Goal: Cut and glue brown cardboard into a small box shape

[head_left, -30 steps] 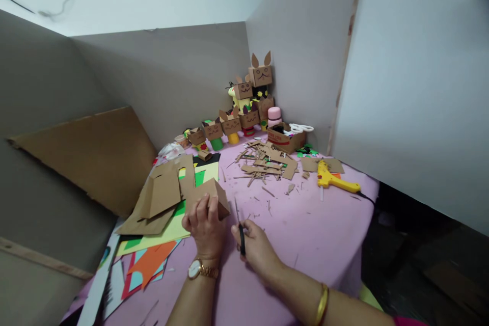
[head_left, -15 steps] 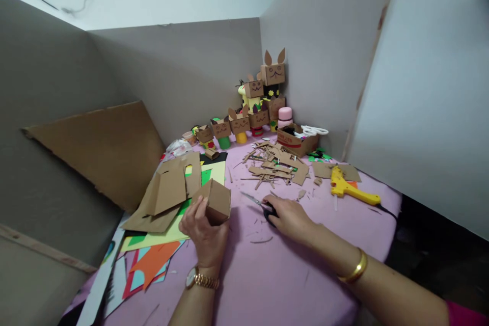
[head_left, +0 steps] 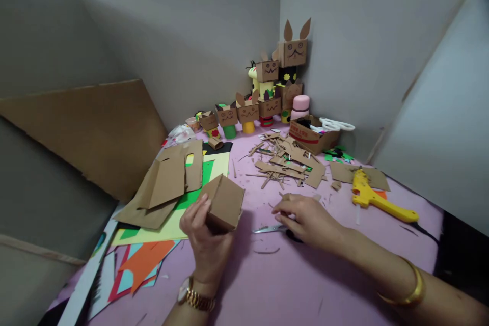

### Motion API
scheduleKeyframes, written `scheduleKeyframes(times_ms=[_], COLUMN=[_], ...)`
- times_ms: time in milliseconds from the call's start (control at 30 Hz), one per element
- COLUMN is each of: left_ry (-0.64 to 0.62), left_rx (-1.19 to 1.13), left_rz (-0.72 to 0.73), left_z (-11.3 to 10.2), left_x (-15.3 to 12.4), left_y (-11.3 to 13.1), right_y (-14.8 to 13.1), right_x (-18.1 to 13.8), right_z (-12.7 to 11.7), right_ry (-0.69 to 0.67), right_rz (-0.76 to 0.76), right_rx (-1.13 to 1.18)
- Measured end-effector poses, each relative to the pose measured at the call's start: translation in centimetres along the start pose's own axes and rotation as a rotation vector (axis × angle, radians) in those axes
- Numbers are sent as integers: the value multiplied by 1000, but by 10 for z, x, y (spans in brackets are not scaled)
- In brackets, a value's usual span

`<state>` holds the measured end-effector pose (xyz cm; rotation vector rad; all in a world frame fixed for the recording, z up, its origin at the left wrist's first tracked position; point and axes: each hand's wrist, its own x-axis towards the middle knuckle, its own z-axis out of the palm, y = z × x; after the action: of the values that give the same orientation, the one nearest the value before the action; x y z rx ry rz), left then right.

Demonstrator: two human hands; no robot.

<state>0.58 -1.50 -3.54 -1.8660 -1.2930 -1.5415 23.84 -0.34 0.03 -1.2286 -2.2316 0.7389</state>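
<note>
Two hands, head view. Left hand clamps the small cardboard box, thumb mostly hidden, fingers along its near side; box is tilted, just right of the stacked cardboard sheets. Right hand is over the black handles of the scissors: fingers bent, slightly parted; can't tell if any still grip the handles.

To do this well, I'd lower the scissors flat, blades off the box and clear of the left wrist, and free the fingers before lifting. Keep left grip light, likely easy to dent.

Vs half a second ago: blades angled up-left then, now near level, pointing left; scissors sit nearer the wearer. Box is still in the left hand.
</note>
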Motion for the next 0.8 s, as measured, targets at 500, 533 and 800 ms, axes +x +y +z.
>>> scheduleKeyframes(times_ms=[500, 533, 800], left_ry=[-69, -75, -93], left_rx=[69, 66, 80], left_rz=[294, 285, 239], left_z=[6, 6, 5], left_x=[5, 5, 5], left_y=[21, 22, 15], right_y=[-14, -15, -16], right_x=[8, 7, -1], right_z=[44, 42, 30], right_ry=[-24, -5, 156], right_rz=[136, 131, -35], right_rx=[783, 769, 544])
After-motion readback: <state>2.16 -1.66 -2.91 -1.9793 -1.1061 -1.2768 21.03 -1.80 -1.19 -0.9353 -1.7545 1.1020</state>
